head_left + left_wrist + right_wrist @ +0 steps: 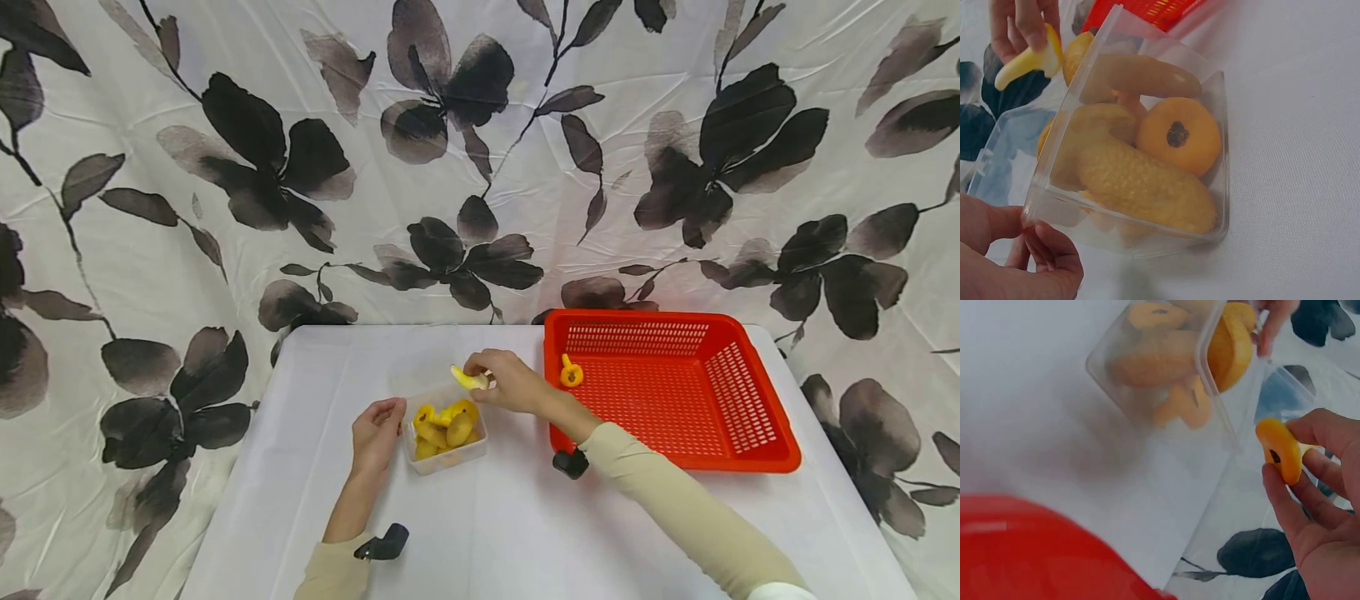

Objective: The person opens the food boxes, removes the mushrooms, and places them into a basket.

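Note:
A clear plastic container (448,458) stands on the table, filled with several yellow gourds (1147,181); an orange-yellow one shows a dark round end. My left hand (377,433) pinches the container's left rim between thumb and fingers. Above the container's far right corner, my right hand (510,382) holds a small yellow gourd (468,379) with a narrow neck. In the right wrist view, thumb and fingertips grip that gourd (1280,450) around its rounded body, its dark end showing. What looks like a clear lid (1007,147) lies behind the container.
A red perforated basket (675,462) stands on the right of the table, under and beside my right forearm. One small yellow gourd (572,375) lies inside near its left wall. A floral cloth (450,167) hangs behind the white-covered table (510,542).

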`<state>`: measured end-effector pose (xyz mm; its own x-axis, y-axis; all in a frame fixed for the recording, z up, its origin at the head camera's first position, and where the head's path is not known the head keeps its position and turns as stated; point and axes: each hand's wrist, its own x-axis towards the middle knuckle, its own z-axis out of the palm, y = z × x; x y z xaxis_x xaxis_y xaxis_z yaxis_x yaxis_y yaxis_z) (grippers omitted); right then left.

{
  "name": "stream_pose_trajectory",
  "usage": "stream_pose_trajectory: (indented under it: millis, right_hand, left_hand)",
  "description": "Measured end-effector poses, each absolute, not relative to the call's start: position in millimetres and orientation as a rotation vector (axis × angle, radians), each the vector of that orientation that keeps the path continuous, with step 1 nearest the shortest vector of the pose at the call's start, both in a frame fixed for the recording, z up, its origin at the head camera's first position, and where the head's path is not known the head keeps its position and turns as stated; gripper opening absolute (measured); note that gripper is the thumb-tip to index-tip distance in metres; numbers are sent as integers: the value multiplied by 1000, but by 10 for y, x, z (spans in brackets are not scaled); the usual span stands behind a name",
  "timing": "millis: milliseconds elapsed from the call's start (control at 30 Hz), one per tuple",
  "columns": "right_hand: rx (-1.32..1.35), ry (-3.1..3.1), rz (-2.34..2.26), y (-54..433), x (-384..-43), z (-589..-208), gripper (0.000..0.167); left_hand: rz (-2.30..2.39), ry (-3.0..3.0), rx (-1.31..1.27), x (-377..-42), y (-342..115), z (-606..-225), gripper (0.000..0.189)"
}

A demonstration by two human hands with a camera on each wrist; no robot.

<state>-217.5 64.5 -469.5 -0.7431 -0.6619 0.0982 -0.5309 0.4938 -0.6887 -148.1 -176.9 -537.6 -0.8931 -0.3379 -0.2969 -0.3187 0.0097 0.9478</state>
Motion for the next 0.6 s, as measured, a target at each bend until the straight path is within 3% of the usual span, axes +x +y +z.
stream_pose_trajectory:
  millis: [600]
  right_hand:
    - [-546, 2479, -1423, 1283, -2302, -4696, 23]
  left_hand:
    - [-2066, -2232, 719, -1493, -1766, -5414, 32]
